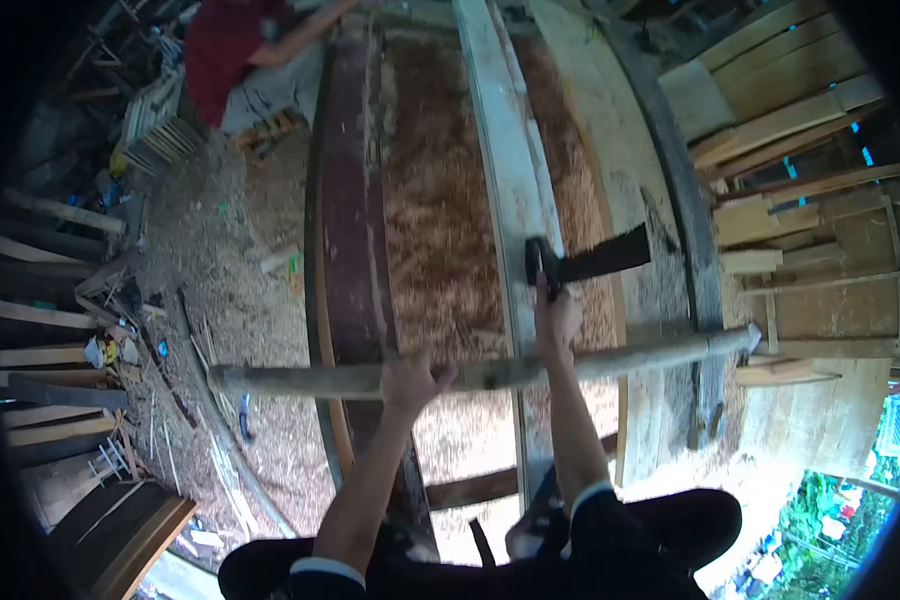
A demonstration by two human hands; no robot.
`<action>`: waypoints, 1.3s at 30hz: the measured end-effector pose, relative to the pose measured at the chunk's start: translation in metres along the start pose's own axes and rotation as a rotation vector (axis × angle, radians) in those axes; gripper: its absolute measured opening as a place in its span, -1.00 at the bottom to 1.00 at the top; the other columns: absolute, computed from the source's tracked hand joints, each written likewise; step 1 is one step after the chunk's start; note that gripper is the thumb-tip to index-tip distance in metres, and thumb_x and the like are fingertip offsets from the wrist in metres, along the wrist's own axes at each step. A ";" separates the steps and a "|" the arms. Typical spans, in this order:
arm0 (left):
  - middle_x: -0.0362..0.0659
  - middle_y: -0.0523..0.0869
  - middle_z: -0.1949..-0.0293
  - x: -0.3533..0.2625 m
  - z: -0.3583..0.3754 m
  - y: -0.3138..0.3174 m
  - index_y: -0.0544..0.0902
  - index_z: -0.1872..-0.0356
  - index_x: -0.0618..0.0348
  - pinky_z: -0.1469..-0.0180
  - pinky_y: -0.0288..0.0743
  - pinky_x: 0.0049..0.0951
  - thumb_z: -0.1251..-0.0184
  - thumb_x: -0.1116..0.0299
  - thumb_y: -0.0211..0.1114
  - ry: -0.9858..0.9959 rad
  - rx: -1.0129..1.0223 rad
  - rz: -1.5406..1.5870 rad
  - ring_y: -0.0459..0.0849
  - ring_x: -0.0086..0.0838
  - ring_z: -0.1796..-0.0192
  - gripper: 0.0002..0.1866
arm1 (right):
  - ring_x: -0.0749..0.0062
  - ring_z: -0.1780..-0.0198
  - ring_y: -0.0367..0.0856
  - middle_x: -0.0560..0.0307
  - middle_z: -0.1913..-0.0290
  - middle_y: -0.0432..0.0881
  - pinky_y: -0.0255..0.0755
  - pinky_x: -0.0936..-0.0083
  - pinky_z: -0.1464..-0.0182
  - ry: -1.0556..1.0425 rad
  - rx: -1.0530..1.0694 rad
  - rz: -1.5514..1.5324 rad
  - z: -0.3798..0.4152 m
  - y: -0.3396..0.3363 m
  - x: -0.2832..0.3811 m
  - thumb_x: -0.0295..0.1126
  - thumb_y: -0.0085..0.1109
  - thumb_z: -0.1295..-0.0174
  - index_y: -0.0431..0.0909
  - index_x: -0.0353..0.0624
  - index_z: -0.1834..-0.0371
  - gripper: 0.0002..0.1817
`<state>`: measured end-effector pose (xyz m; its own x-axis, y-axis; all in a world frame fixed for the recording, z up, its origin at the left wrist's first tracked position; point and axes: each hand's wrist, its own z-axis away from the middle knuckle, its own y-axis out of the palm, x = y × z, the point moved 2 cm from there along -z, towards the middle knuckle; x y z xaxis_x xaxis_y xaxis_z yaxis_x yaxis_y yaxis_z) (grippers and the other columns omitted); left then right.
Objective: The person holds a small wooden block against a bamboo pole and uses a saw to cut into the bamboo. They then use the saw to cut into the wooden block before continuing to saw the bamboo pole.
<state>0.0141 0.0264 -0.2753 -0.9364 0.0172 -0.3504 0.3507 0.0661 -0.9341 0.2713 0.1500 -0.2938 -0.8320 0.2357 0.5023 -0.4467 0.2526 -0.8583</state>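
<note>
A long, round wooden pole (pixel 500 374) lies crosswise over several lengthwise boards in front of me. My left hand (pixel 410 383) is closed around the pole, left of its middle. In my right hand (pixel 558 322), just beyond the pole, is a dark tool with a black handle (pixel 541 262). Its broad, dark, blade-like part (pixel 608 254) points right and widens toward its end; blur hides its exact kind. Below the tool runs a pale grey-white board (pixel 513 165). A dark reddish-brown board (pixel 352 190) passes under the pole on the left.
Wood shavings (pixel 435 180) cover the ground between the boards. A person in a dark red shirt (pixel 220 55) is at the upper left. Stacked timber (pixel 50 330) lines the left side, and planks (pixel 820 270) lean on the right. My knees (pixel 695 525) are close to the boards' near end.
</note>
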 end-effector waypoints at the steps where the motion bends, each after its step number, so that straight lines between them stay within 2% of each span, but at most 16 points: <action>1: -0.11 0.66 0.67 -0.001 -0.017 -0.002 0.64 0.28 0.11 0.44 0.64 -0.18 -0.23 -0.07 0.25 -0.001 -0.036 0.000 0.69 -0.17 0.63 -0.59 | -0.16 0.41 0.72 -0.23 0.51 0.68 0.53 0.05 0.34 0.002 -0.036 -0.030 -0.006 -0.005 0.008 0.23 0.08 -0.38 0.73 -0.26 0.36 -0.34; 5: -0.11 0.62 0.71 -0.002 -0.004 0.000 0.57 0.34 0.10 0.43 0.64 -0.14 -0.27 -0.10 0.21 0.050 -0.040 0.060 0.68 -0.17 0.65 -0.58 | -0.13 0.44 0.71 -0.20 0.53 0.68 0.53 0.06 0.35 -0.058 -0.084 0.081 -0.011 -0.017 0.018 0.16 0.10 -0.41 0.74 -0.25 0.35 -0.39; 8: -0.10 0.61 0.72 -0.001 -0.001 0.002 0.58 0.34 0.10 0.47 0.62 -0.15 -0.26 -0.08 0.24 -0.006 -0.012 0.094 0.68 -0.17 0.65 -0.59 | -0.04 0.50 0.70 -0.10 0.56 0.67 0.52 0.13 0.41 -0.108 -0.065 -0.023 -0.017 -0.055 0.046 0.00 0.17 -0.42 0.70 -0.18 0.33 -0.57; 11: -0.10 0.60 0.72 0.000 -0.002 0.000 0.64 0.21 0.06 0.50 0.60 -0.12 -0.20 -0.03 0.28 -0.010 -0.006 0.077 0.67 -0.16 0.64 -0.63 | -0.05 0.54 0.68 -0.09 0.58 0.66 0.52 0.13 0.44 -0.113 -0.157 -0.132 -0.013 -0.057 0.052 -0.01 0.17 -0.42 0.68 -0.20 0.35 -0.57; 12: -0.10 0.60 0.73 -0.001 -0.001 -0.004 0.64 0.21 0.06 0.51 0.60 -0.12 -0.20 -0.03 0.29 -0.006 -0.006 0.103 0.67 -0.16 0.65 -0.62 | -0.09 0.51 0.70 -0.14 0.56 0.68 0.52 0.08 0.43 -0.049 0.108 0.233 -0.012 -0.017 0.024 0.08 0.07 -0.45 0.74 -0.22 0.33 -0.46; 13: -0.09 0.59 0.73 -0.004 -0.005 -0.008 0.64 0.22 0.07 0.52 0.60 -0.12 -0.20 -0.04 0.29 0.005 -0.017 0.135 0.66 -0.17 0.65 -0.62 | -0.10 0.46 0.72 -0.13 0.55 0.69 0.55 0.05 0.38 -0.114 -0.074 0.044 0.002 0.005 0.003 0.11 0.03 -0.46 0.73 -0.21 0.32 -0.43; 16: -0.08 0.65 0.68 -0.005 -0.008 -0.014 0.58 0.36 0.11 0.47 0.61 -0.18 -0.28 -0.07 0.22 0.054 -0.058 0.093 0.67 -0.21 0.66 -0.60 | -0.12 0.46 0.72 -0.15 0.56 0.68 0.54 0.03 0.38 -0.134 -0.047 -0.002 -0.003 -0.009 0.031 0.12 0.05 -0.44 0.71 -0.22 0.35 -0.43; 20: -0.07 0.64 0.68 -0.003 -0.006 -0.005 0.58 0.37 0.10 0.43 0.62 -0.16 -0.29 -0.06 0.22 0.017 -0.023 0.081 0.67 -0.21 0.66 -0.61 | -0.07 0.50 0.71 -0.16 0.54 0.69 0.53 0.12 0.44 -0.118 -0.020 0.032 -0.009 -0.031 0.044 0.10 0.12 -0.42 0.71 -0.21 0.39 -0.46; 22: -0.10 0.60 0.72 0.000 -0.003 -0.001 0.66 0.18 0.06 0.52 0.61 -0.12 -0.19 -0.09 0.31 0.002 0.001 0.112 0.67 -0.14 0.65 -0.57 | -0.01 0.56 0.68 -0.12 0.57 0.67 0.50 0.19 0.50 -0.129 -0.039 0.043 -0.015 -0.056 0.062 0.08 0.16 -0.41 0.72 -0.18 0.43 -0.48; 25: -0.09 0.62 0.71 0.001 -0.001 0.006 0.68 0.13 0.08 0.51 0.62 -0.12 -0.20 -0.10 0.30 -0.035 -0.020 0.116 0.68 -0.14 0.63 -0.54 | -0.04 0.58 0.67 -0.13 0.60 0.65 0.48 0.18 0.52 -0.240 -0.192 -0.062 -0.019 -0.067 0.070 0.07 0.15 -0.42 0.71 -0.20 0.43 -0.48; 27: -0.08 0.63 0.70 -0.002 0.006 0.000 0.68 0.08 0.11 0.50 0.62 -0.13 -0.20 -0.10 0.29 -0.022 0.006 0.096 0.69 -0.15 0.63 -0.51 | -0.08 0.42 0.73 -0.18 0.47 0.71 0.54 0.06 0.33 -0.020 0.023 -0.004 0.006 0.013 -0.002 0.19 0.03 -0.43 0.71 -0.22 0.42 -0.37; 29: -0.08 0.64 0.70 0.000 -0.011 -0.005 0.69 0.04 0.13 0.50 0.63 -0.14 -0.21 -0.10 0.29 0.002 -0.012 0.070 0.69 -0.16 0.63 -0.49 | -0.09 0.41 0.73 -0.19 0.48 0.70 0.54 0.02 0.31 -0.050 0.005 0.110 0.005 -0.017 0.019 0.21 0.02 -0.42 0.71 -0.23 0.41 -0.34; 31: -0.09 0.62 0.72 -0.004 -0.005 -0.008 0.59 0.27 0.12 0.45 0.63 -0.15 -0.29 -0.09 0.21 0.029 -0.017 0.066 0.70 -0.21 0.64 -0.58 | -0.08 0.43 0.73 -0.20 0.51 0.69 0.53 0.05 0.35 -0.077 0.012 0.105 0.002 -0.026 0.020 0.19 0.05 -0.42 0.70 -0.25 0.42 -0.35; 36: -0.09 0.60 0.74 -0.001 0.001 0.000 0.57 0.29 0.12 0.51 0.60 -0.17 -0.30 -0.10 0.21 0.021 -0.042 0.093 0.68 -0.19 0.66 -0.57 | -0.02 0.53 0.69 -0.16 0.60 0.65 0.48 0.13 0.45 -0.054 -0.061 -0.041 -0.021 -0.074 0.049 0.19 0.13 -0.38 0.69 -0.31 0.48 -0.34; 38: -0.09 0.66 0.68 0.000 -0.001 0.002 0.68 0.03 0.14 0.50 0.63 -0.14 -0.25 -0.09 0.27 -0.016 0.041 0.063 0.68 -0.19 0.65 -0.50 | -0.03 0.57 0.67 -0.12 0.60 0.65 0.49 0.17 0.48 -0.076 -0.093 -0.051 -0.017 -0.064 0.046 0.12 0.13 -0.41 0.67 -0.28 0.51 -0.38; 39: -0.09 0.66 0.68 0.001 -0.002 -0.001 0.68 0.03 0.14 0.50 0.63 -0.14 -0.25 -0.09 0.27 -0.019 0.043 0.061 0.68 -0.19 0.65 -0.50 | -0.05 0.61 0.65 -0.08 0.60 0.66 0.50 0.20 0.51 -0.107 -0.131 -0.061 -0.017 -0.056 0.044 0.06 0.13 -0.43 0.66 -0.26 0.54 -0.42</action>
<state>0.0132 0.0288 -0.2744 -0.9130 0.0008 -0.4079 0.4078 0.0225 -0.9128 0.2655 0.1617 -0.2223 -0.8379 0.1161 0.5333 -0.4571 0.3848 -0.8019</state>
